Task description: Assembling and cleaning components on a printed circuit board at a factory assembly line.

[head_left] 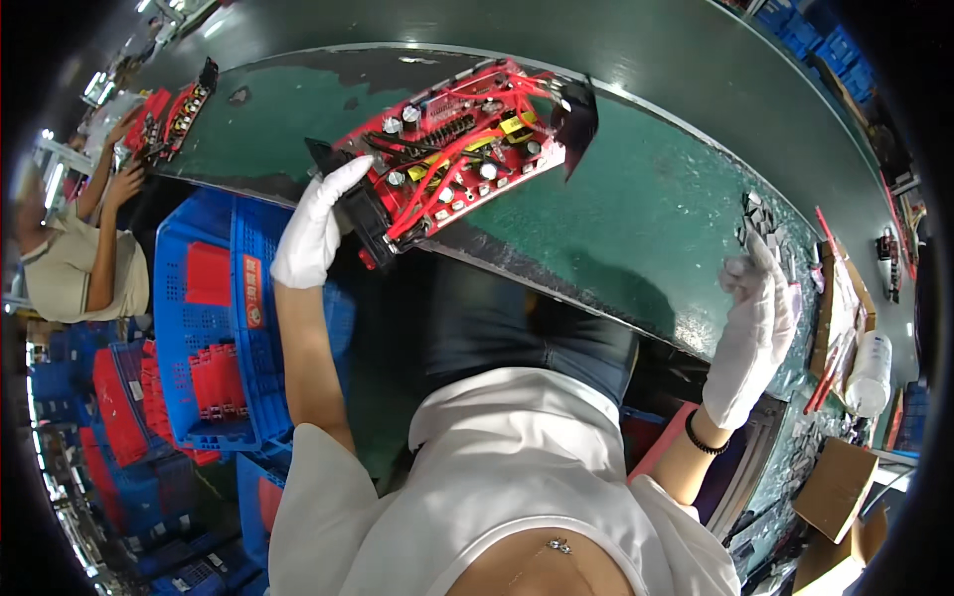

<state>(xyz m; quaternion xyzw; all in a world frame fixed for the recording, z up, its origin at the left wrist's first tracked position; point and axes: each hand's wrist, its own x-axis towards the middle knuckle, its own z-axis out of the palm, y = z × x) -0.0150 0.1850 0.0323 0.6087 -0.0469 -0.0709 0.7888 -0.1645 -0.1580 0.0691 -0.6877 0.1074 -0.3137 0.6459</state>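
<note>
A long red open housing [452,164] lies at a slant on the green bench. Inside it are a circuit board, round capacitors, red and black wires and yellow parts. Black end panels flank it, the farther one [576,117] tilted outward. My left hand [316,226], in a white glove, grips the near-left black end panel [364,214], thumb over its top; the fingers behind are partly hidden. On the right, my white-gloved right hand [757,323] reaches to a heap of small dark flat pieces [760,217]. Its fingers look stretched and apart, with nothing visible in them.
Blue crates [204,328] with red housings stand left below the bench [636,199]. At the far left, a person [84,248] handles another red unit [179,119]. To the right are a carton with red wires [840,298], a clear plastic roll [871,372] and cardboard boxes [837,487].
</note>
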